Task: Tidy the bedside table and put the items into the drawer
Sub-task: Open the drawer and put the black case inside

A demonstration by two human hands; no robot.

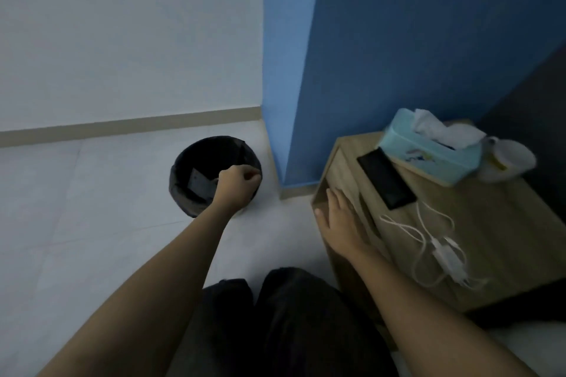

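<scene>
The wooden bedside table stands at the right. On it lie a black phone, a white charger with its tangled cable, a light blue tissue box and a white cup behind the box. My right hand rests flat, fingers apart, on the table's front left face near the top drawer. My left hand is closed in a fist over the rim of a black waste bin; whether it holds anything is hidden.
The bin stands on the pale tiled floor beside a blue wall corner, with a dark flat item inside it. My dark-trousered knees are at the bottom centre. A dark bed edge lies at the far right.
</scene>
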